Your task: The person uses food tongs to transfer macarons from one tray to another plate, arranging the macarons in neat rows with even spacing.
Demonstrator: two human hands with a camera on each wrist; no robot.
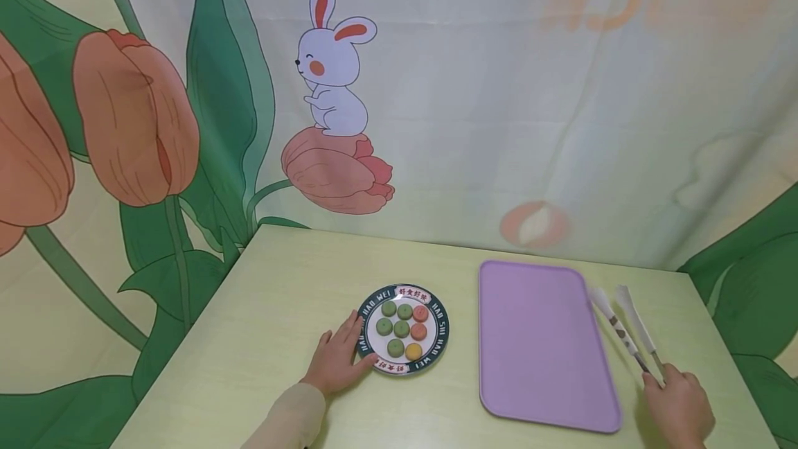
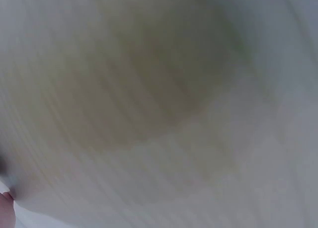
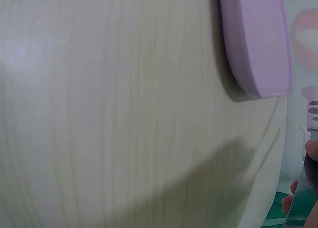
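Observation:
A round plate (image 1: 441, 345) with a dark lettered rim lies on the table, holding several small round cakes (image 1: 402, 329) in green, pink and yellow. My left hand (image 1: 339, 360) rests at the plate's left edge, fingers extended and thumb on the lower rim. At the far right my right hand (image 1: 678, 404) grips a pair of tongs (image 1: 623, 331) near their joined end. Their two pale tips point away from me and stand apart with nothing between them. In the right wrist view the gripping fingers (image 3: 312, 151) show only at the right edge.
A purple rectangular tray (image 1: 542, 345) lies between the plate and the tongs. The pale wooden table (image 1: 299, 276) ends at a printed cloth backdrop (image 1: 449, 123) with tulips and a rabbit. The left wrist view is mostly blurred table surface.

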